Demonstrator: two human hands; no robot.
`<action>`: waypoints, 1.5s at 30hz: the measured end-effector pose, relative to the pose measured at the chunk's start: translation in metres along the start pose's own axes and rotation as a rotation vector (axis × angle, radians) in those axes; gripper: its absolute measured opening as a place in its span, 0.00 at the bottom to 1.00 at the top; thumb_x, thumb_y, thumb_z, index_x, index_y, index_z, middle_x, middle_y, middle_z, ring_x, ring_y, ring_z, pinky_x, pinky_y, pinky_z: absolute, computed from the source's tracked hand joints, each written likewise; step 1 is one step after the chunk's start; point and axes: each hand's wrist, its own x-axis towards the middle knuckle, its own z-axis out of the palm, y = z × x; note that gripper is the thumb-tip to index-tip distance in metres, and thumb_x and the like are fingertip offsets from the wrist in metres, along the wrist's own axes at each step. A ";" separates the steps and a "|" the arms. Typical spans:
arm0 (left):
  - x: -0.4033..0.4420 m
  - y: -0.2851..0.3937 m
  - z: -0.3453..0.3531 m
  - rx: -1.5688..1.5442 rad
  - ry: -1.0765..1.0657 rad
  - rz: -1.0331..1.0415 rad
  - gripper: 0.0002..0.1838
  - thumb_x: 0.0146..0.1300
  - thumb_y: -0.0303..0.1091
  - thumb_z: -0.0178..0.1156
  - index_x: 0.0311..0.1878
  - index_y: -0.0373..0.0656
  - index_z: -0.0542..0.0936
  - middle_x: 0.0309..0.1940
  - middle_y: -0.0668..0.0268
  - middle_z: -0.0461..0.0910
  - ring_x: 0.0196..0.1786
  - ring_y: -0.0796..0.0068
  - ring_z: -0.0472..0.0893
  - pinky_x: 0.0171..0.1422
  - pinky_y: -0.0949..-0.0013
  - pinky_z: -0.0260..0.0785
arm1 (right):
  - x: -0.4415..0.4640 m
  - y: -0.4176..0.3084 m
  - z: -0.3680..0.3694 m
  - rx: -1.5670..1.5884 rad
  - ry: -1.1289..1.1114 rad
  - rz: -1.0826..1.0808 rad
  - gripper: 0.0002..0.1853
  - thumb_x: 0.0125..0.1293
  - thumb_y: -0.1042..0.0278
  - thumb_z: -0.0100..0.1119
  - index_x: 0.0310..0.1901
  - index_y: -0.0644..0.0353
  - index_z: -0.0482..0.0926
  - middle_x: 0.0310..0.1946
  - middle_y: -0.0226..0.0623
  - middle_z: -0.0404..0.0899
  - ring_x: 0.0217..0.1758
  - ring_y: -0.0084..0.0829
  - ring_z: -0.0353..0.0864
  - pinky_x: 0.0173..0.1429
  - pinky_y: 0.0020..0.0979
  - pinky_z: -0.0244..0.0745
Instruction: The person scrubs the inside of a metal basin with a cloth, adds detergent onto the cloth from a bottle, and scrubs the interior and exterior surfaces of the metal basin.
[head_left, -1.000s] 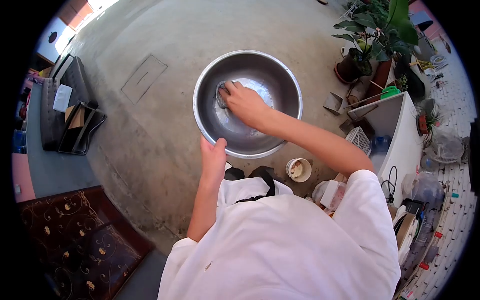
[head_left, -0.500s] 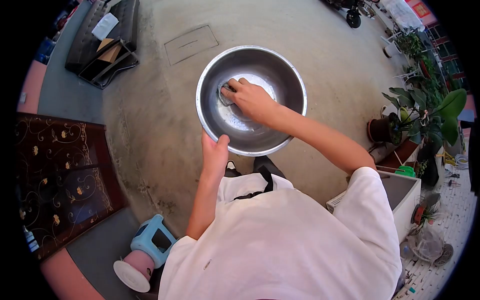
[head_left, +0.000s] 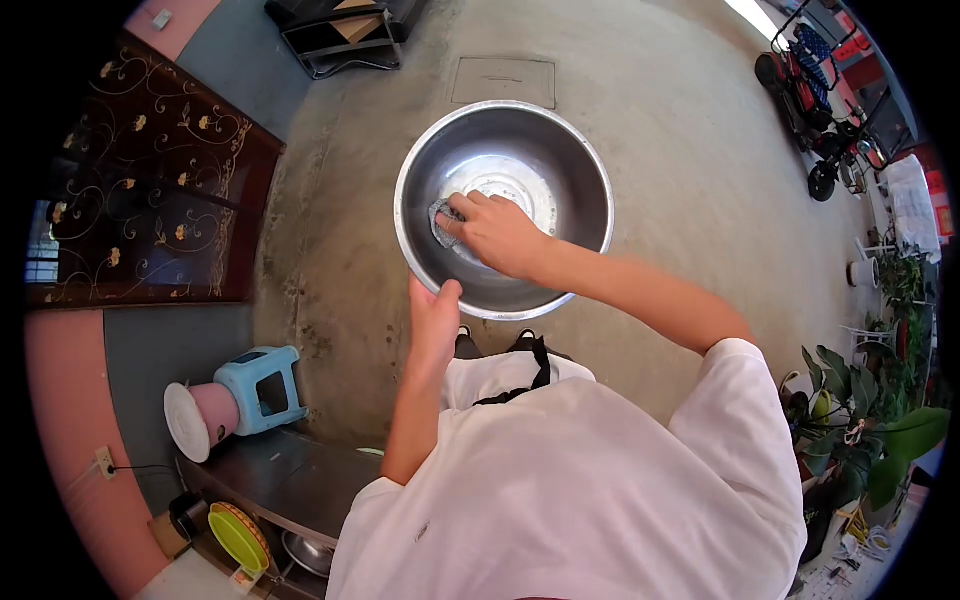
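A large, round stainless steel basin point(head_left: 575, 190) is held up in front of me, its open top facing me. At its near left rim my left hand point(head_left: 435, 312) grips the edge, thumb over the rim and the other fingers hidden beneath. Inside the basin, my right hand point(head_left: 497, 235) is closed on a grey steel wool scourer point(head_left: 440, 222), which touches the inner wall on the left. Whitish, shiny patches show on the basin's bottom.
To the left are a dark patterned door point(head_left: 170, 190), a blue stool point(head_left: 262, 390) and a pink container point(head_left: 213, 412) with a white lid. A black sofa point(head_left: 340, 35) stands at the far left. On the right are a red mobility scooter point(head_left: 815, 110) and potted plants point(head_left: 850, 420).
My view has turned to the left, bringing more of the scooter and a dark counter into sight. My right hand and the scourer have moved slightly down along the basin's left wall.
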 end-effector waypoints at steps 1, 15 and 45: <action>-0.001 -0.003 -0.002 0.053 0.037 0.045 0.27 0.52 0.17 0.45 0.59 0.37 0.62 0.49 0.64 0.71 0.47 0.78 0.73 0.47 0.76 0.67 | 0.002 0.003 -0.005 0.039 0.011 -0.019 0.23 0.50 0.74 0.55 0.52 0.55 0.74 0.42 0.36 0.70 0.43 0.34 0.74 0.43 0.32 0.74; -0.047 -0.007 -0.014 0.023 0.279 0.171 0.27 0.53 0.20 0.47 0.59 0.40 0.62 0.45 0.67 0.72 0.40 0.81 0.74 0.37 0.73 0.68 | 0.021 -0.024 -0.002 0.103 0.009 -0.170 0.23 0.50 0.76 0.54 0.52 0.56 0.75 0.42 0.35 0.70 0.43 0.33 0.73 0.42 0.33 0.74; -0.092 0.035 -0.240 -0.175 0.552 0.373 0.30 0.53 0.18 0.46 0.62 0.40 0.59 0.52 0.66 0.69 0.47 0.80 0.72 0.44 0.77 0.68 | 0.173 -0.267 0.048 0.533 -0.249 -0.247 0.26 0.49 0.81 0.49 0.55 0.62 0.71 0.44 0.44 0.71 0.47 0.44 0.73 0.47 0.40 0.73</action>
